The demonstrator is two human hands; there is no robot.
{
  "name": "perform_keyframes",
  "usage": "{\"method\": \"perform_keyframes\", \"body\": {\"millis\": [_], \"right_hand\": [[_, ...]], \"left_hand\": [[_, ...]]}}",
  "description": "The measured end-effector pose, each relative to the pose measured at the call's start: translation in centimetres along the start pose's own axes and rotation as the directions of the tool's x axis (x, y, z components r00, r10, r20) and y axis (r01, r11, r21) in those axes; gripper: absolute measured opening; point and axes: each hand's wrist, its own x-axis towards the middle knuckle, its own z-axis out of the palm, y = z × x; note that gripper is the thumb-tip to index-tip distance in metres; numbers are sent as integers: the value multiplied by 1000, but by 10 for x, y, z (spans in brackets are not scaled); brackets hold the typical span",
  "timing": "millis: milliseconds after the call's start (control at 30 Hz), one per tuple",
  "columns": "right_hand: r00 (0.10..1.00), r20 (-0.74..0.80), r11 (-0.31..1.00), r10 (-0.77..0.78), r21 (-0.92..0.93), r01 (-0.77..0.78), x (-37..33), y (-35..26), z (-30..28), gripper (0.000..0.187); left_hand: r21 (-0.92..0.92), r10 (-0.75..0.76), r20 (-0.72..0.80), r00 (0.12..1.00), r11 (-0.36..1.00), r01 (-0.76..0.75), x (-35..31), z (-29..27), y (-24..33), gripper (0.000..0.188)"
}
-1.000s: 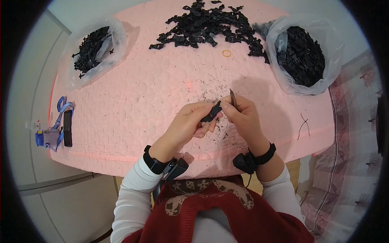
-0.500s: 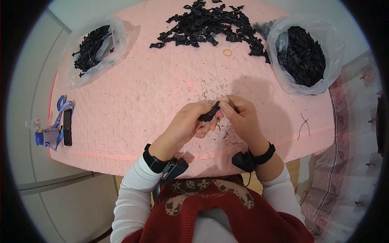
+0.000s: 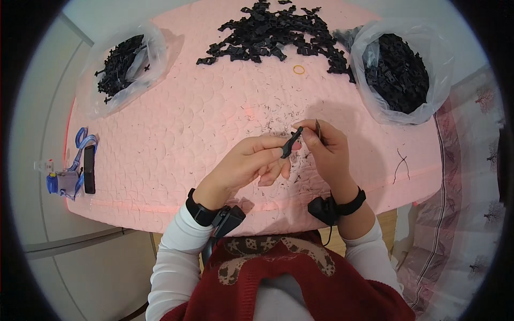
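1. The lanyard at the left of the frame bore pale markings on blue, too small to read; the curtain at the right edge carried printed trees.
2. The black plastic piece was near the middle of the frame, slanting up to the right, its lower end partly covered by fingers.
3. The left hand had its thumb and forefinger clamped on that piece, the other fingers loosely curled below.
4. The right hand had its fingers closed on a thin pointed tool, most of which they hid. Its forefinger lay by the piece's upper end; whether they touched could not be told.
5. Dark shavings littered the pink quilted cover around and beyond the hands.
6. At upper centre lay a heap of black parts, with a yellow ring just below it.
7. Clear bags holding more black parts stood at upper left and upper right.
8. A flat black object lay beside the lanyard; dark crossed strands lay at right.
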Motion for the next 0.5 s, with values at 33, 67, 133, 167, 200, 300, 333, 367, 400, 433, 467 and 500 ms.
{"method": "perform_keyframes", "body": {"millis": [33, 67, 133, 167, 200, 300, 333, 367, 400, 433, 467, 500], "right_hand": [[1000, 0, 1000, 0, 0, 0, 0, 0, 0, 14], [1000, -1, 1000, 5, -10, -5, 0, 0, 0, 14], [1000, -3, 999, 15, -32, -15, 0, 0, 0, 15], [1000, -3, 999, 15, -32, -15, 0, 0, 0, 15], [1000, -2, 999, 6, -35, -6, 0, 1, -1, 15], [1000, 2, 999, -14, -41, 14, 0, 1, -1, 16], [1000, -16, 999, -14, -44, 13, 0, -1, 1, 16], [999, -33, 999, -15, -48, 14, 0, -3, 2, 17], [999, -50, 999, -17, -53, 14, 1, -4, 3, 17], [999, -49, 998, -19, -53, 16, 2, -3, 4, 17], [991, -11, 975, -136, -176, 132, 3, -3, 5, 18], [968, 40, 924, -247, -291, 248, 4, -2, 6, 19]], "left_hand": [[0, 0, 0, 1000, 1000, 0, 0, 1, 0, 31], [16, 12, 6, 1000, 1000, -12, 0, 1, 0, 32], [46, 35, 17, 999, 998, -36, 0, 2, 0, 32], [46, 35, 17, 999, 998, -35, 0, 2, 1, 32], [43, 27, 24, 999, 999, -28, 0, 2, 2, 32], [36, 12, 37, 999, 999, -14, 0, 2, 2, 33], [50, 51, 5, 999, 997, -51, 0, 2, 1, 34], [66, 91, -26, 996, 994, -89, -1, 1, 0, 34], [84, 131, -56, 990, 988, -126, -1, 2, -1, 35], [84, 133, -56, 990, 988, -128, -2, 3, -1, 35], [146, 186, -133, 974, 975, -166, -3, 5, -1, 35], [209, 241, -206, 948, 958, -198, -3, 8, -1, 35]]}}
